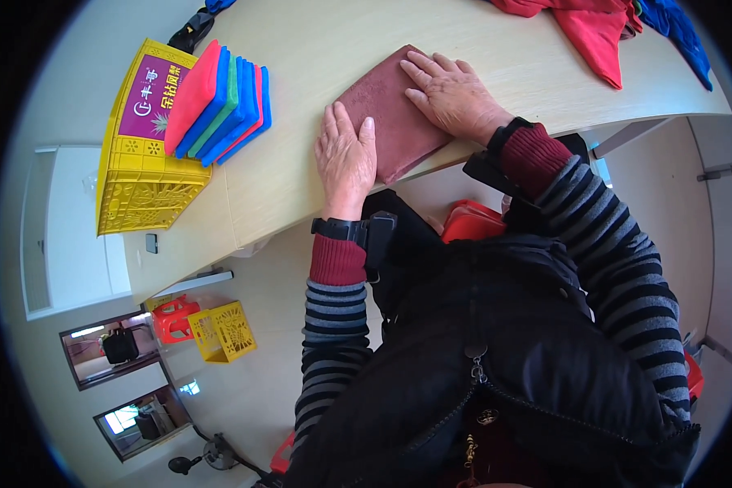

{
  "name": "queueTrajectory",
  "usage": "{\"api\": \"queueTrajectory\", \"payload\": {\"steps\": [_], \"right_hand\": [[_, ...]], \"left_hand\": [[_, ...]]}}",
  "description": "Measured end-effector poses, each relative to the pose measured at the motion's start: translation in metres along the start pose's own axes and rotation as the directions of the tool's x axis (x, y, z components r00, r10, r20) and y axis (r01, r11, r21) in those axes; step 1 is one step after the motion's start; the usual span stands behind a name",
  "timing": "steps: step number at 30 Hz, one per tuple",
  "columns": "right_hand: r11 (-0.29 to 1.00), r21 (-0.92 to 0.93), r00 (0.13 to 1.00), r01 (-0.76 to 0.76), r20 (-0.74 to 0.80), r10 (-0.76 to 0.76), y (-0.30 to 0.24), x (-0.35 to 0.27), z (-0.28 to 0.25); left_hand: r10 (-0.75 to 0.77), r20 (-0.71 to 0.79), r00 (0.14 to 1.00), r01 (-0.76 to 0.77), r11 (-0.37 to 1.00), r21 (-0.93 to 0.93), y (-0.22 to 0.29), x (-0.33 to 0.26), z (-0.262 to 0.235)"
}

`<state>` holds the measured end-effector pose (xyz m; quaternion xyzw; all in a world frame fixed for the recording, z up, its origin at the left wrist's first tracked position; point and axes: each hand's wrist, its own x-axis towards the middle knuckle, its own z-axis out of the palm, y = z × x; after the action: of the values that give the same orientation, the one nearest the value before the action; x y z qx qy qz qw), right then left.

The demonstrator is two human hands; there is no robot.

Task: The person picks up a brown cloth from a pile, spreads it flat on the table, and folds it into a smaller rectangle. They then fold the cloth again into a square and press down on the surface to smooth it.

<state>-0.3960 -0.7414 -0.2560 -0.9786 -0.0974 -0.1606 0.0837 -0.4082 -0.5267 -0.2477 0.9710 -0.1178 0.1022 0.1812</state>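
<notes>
A brownish-red folded cloth (398, 118) lies flat on the pale table near its front edge. My left hand (346, 159) rests along its left edge, fingers stretched out and thumb on the fabric. On the cloth's upper right part lies my right hand (455, 96), palm down with the fingers slightly spread. Neither hand grips anything. To the left stands a neat stack of folded cloths (232, 106) in red, blue and green, beside the yellow crate.
A yellow plastic crate (150, 179) with a purple label stands on the table's left. Loose red cloths (587, 41) and a blue cloth (677, 37) lie at the far right. On the floor are another yellow crate (224, 332) and a red stool (173, 319).
</notes>
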Motion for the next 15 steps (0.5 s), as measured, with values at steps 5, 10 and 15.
{"api": "queueTrajectory", "payload": {"steps": [5,10,15], "right_hand": [[0.994,-0.113,1.000,-0.004,0.024,0.007,-0.001,-0.002,-0.005],[0.969,-0.215,0.990,0.118,-0.054,-0.133,-0.036,0.001,-0.032],[0.904,0.315,0.940,0.288,0.089,-0.330,-0.090,0.000,-0.016]], "left_hand": [[-0.064,0.046,0.997,0.057,0.989,0.139,-0.014,-0.022,-0.008],[0.090,-0.115,0.989,-0.087,0.996,0.027,-0.012,-0.031,-0.014],[0.044,-0.018,0.999,-0.048,0.934,-0.354,0.011,-0.030,-0.010]]}}
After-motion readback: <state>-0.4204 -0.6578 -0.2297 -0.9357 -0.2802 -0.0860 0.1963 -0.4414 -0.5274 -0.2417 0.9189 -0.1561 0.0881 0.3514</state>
